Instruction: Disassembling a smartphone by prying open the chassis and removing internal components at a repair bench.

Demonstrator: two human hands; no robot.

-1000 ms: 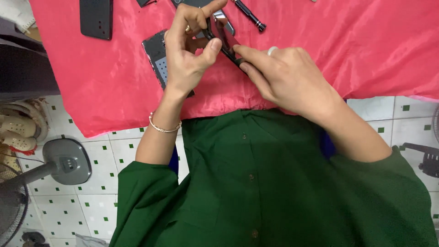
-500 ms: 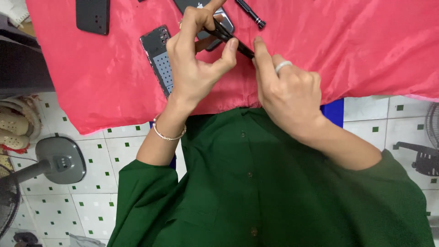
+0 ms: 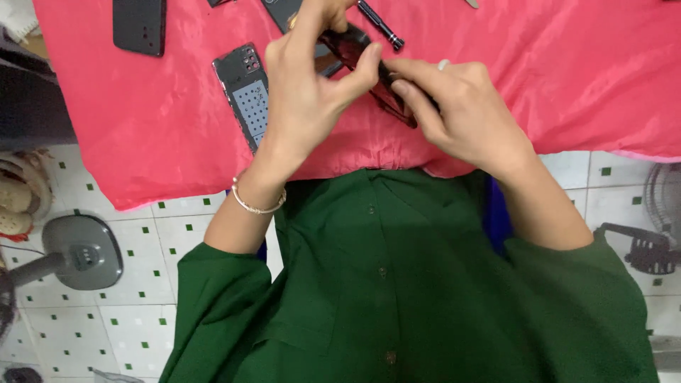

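Both hands grip one dark, glossy phone part (image 3: 369, 71) just above the pink cloth (image 3: 582, 78). My left hand (image 3: 308, 92) pinches its upper end between thumb and fingers. My right hand (image 3: 461, 113) wraps around its lower end and hides most of it; a ring sits on one finger. An opened phone body (image 3: 245, 92) with a grey inner plate lies on the cloth just left of my left hand.
A black phone back cover (image 3: 140, 26) lies at the cloth's top left. A black screwdriver (image 3: 381, 25) rests behind my hands. A fan base (image 3: 81, 252) stands on the tiled floor at left, and a second dark fan base (image 3: 649, 248) at right.
My right hand has slid up along the dark part toward my left hand. The view has shifted slightly, so the cloth and phones sit lower in frame.
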